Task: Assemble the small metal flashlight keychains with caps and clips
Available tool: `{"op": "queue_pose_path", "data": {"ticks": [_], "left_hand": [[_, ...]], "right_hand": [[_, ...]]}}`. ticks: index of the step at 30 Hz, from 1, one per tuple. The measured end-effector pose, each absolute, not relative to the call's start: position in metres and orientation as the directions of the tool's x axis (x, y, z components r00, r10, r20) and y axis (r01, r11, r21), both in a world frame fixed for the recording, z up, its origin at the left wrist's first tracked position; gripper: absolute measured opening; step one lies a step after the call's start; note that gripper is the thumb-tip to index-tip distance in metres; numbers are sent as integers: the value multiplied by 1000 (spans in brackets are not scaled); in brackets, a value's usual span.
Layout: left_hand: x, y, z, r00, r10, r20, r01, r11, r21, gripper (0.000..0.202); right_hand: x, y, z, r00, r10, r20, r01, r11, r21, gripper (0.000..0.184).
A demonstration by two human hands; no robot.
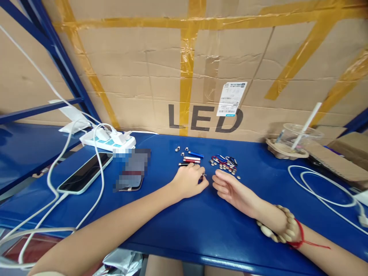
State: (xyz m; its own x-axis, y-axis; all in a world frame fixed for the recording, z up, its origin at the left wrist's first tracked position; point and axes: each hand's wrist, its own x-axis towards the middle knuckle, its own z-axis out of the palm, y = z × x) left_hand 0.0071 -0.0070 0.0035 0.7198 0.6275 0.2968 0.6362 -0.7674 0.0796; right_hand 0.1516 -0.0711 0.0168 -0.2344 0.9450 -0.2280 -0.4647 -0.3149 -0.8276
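Surface (212, 234), blue, carries small parts at the centre of the frame. Left hand (188, 183) is palm down, fingers narrowed on a small dark part (203, 176), mostly hidden. Right hand (237, 192) is just beside it, right of centre, fingers loosely curled; whether it grips anything cannot be told. Blue tube (196, 154), silver tube (191, 158), red tube (192, 161) and black tube (185, 164) lie just above the left hand. Metal caps (186, 149) lie near the tubes. Round metal pieces (223, 167) and cords (220, 158) lie above the right hand
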Motion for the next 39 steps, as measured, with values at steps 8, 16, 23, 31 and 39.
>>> {"op": "queue_pose_path", "data": {"ticks": [8,16,23,31,39], "left_hand": [[5,-7,1,723,625,296,629,-772,93,20],[4,-7,0,724,616,310,623,-777,87,19],[3,-8,3,730,621,287,620,-778,105,20],[4,-8,3,727,626,281,627,-773,100,19],[3,-7,6,746,624,234,622,-778,92,21]], "right_hand": [[150,-72,19,-217,936,-278,-441,-348,-827,33],[150,-74,18,-168,923,-347,-411,-386,-826,33],[150,-74,18,-182,917,-356,-399,-399,-825,31],[150,-70,20,-240,925,-293,-494,-376,-784,31],[150,-70,16,-153,936,-317,-356,-351,-866,20]]}}
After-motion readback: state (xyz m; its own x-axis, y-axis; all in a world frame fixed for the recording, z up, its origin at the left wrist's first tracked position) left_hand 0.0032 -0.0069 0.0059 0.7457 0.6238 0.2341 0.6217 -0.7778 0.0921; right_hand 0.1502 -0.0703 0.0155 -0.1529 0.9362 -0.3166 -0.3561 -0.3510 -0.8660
